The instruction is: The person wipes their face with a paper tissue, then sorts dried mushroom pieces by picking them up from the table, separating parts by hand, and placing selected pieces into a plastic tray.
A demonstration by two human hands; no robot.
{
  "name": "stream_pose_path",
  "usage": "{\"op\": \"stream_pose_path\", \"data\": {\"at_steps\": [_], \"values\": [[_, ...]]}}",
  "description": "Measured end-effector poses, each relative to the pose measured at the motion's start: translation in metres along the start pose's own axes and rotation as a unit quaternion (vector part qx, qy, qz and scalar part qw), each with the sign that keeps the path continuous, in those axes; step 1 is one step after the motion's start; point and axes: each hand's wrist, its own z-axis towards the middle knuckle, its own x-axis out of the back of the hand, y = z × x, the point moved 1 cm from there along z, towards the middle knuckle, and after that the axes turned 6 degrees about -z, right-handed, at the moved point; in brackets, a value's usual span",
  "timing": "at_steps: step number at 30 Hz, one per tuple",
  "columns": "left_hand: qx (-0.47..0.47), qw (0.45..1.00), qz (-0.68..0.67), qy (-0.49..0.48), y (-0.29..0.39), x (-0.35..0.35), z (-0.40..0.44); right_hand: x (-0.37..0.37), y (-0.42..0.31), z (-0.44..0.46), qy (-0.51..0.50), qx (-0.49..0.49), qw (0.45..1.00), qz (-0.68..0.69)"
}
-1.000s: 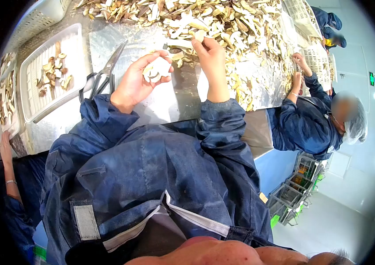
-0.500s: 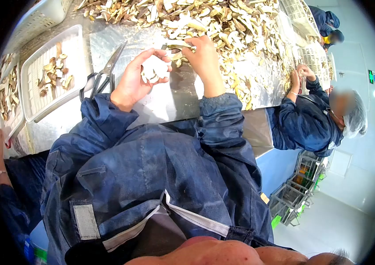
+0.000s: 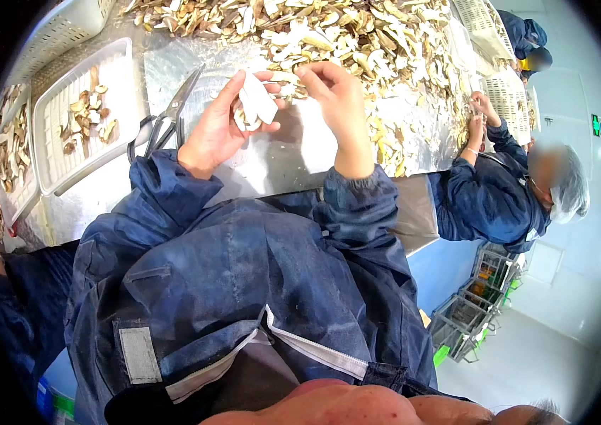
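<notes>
In your head view, the green sign on the pale wall is too small to read, and bright light glares on the metal desk, where black-handled scissors lie beside a white tray. Your left hand has its grip around smooth, creamy-white slices above the desk, near the brown-edged mushroom heap; your right hand reaches the heap's edge, its grip's hold unclear.
</notes>
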Motion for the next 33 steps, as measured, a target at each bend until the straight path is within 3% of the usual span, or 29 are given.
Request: {"op": "stream_pose_path", "data": {"at_steps": [2, 5, 8, 12, 15, 17, 19, 23, 24, 27, 28, 29, 30, 32, 33], "values": [[-0.004, 1.0, 0.006, -0.008, -0.002, 0.011, 0.002, -0.005, 0.026, 0.01, 0.039, 0.021, 0.989, -0.144], [0.005, 1.0, -0.018, -0.016, -0.004, 0.021, 0.003, -0.02, 0.043, 0.007, 0.096, 0.142, 0.951, -0.258], [-0.009, 0.999, -0.03, 0.02, 0.002, 0.012, -0.005, -0.022, 0.049, 0.013, 0.038, 0.083, 0.958, -0.273], [-0.109, 0.99, 0.069, 0.058, 0.042, -0.022, -0.044, -0.015, 0.049, 0.01, 0.032, 0.108, 0.988, -0.102], [-0.255, 0.952, 0.166, 0.043, 0.09, -0.006, -0.073, -0.003, 0.028, -0.004, -0.011, -0.063, 0.998, 0.018], [-0.374, 0.86, 0.322, 0.129, 0.133, 0.002, -0.098, -0.003, 0.016, -0.016, -0.028, -0.073, 0.987, 0.137], [-0.387, 0.741, 0.467, 0.288, 0.169, 0.002, -0.126, -0.007, 0.015, -0.028, -0.039, -0.072, 0.97, 0.227], [-0.362, 0.41, 0.763, 0.345, 0.211, 0.035, -0.138, -0.016, 0.006, -0.044, -0.083, -0.063, 0.957, 0.27], [-0.346, 0.374, 0.778, 0.368, 0.207, 0.033, -0.138, -0.018, 0.006, -0.048, -0.088, -0.07, 0.953, 0.282], [-0.43, 0.323, 0.797, 0.276, 0.174, 0.008, -0.123, -0.021, 0.004, -0.056, -0.105, -0.098, 0.947, 0.289], [-0.436, 0.423, 0.754, 0.25, 0.156, 0.006, -0.111, -0.02, -0.001, -0.06, -0.124, -0.113, 0.939, 0.301], [-0.401, 0.548, 0.702, 0.213, 0.134, 0.004, -0.097, -0.02, -0.001, -0.062, -0.131, -0.104, 0.941, 0.295], [-0.344, 0.633, 0.674, 0.165, 0.105, -0.003, -0.086, -0.02, -0.002, -0.064, -0.141, -0.096, 0.942, 0.289], [-0.232, 0.691, 0.683, 0.039, 0.057, -0.02, -0.073, -0.022, -0.002, -0.068, -0.158, -0.083, 0.937, 0.302], [-0.153, 0.738, 0.657, 0.021, 0.04, -0.027, -0.068, -0.022, -0.003, -0.07, -0.166, -0.075, 0.936, 0.301]]}}
